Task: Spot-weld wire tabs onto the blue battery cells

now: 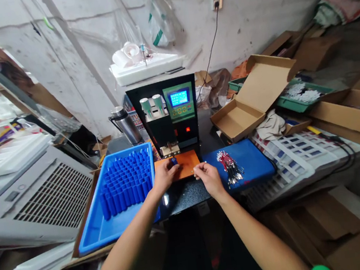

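On the orange plate (187, 164) before a black machine (184, 128), my left hand (165, 176) is closed around a small blue cylinder (174, 161), under the machine's metal tips (170, 149). My right hand (207, 176) is pinched at the plate's right edge; what its fingertips hold is too small to name. Upright blue cylinders (126, 181) fill much of a blue tray (99, 230) at the left. Red, black and white wires with small ends (230, 166) lie bunched on a blue box (254, 160) to the right.
A steel flask (126, 125) stands behind the tray. White foam (149, 67) rests on top of the machine. Right of it are an open cardboard box (240, 119), a white plastic crate (284, 155) and a green tray (300, 101). A large grilled unit (40, 196) is at far left.
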Demonstrator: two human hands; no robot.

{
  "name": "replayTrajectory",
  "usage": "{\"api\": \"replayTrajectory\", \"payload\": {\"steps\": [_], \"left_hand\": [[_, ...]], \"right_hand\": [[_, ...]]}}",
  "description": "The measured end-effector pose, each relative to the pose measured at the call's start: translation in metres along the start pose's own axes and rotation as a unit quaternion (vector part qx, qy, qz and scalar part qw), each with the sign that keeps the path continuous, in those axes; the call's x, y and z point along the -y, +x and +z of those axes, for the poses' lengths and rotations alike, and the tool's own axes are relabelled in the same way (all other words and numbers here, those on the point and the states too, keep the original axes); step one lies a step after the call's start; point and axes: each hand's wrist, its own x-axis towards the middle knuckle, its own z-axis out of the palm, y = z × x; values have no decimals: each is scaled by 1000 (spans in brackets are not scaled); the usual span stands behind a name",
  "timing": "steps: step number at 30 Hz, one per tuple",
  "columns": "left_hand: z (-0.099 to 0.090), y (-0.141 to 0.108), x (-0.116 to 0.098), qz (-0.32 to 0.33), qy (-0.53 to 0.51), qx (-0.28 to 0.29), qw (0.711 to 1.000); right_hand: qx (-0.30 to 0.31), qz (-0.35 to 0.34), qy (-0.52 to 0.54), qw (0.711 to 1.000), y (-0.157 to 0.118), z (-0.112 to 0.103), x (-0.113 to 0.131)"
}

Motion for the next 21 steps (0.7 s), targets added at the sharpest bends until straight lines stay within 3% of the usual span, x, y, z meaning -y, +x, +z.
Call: {"api": "replayTrajectory", "payload": {"steps": [7,13,21], "left_hand": [[10,0,11,0,-46,-3,999],[14,-3,17,23,-38,-19,999],[15,-3,20,39,-10,-35,999]], "right_hand": [[-16,-7,2,1000,34,15,0],[-11,10,41,999,54,40,-10],[-6,-23,-45,999,64,55,-18]]}}
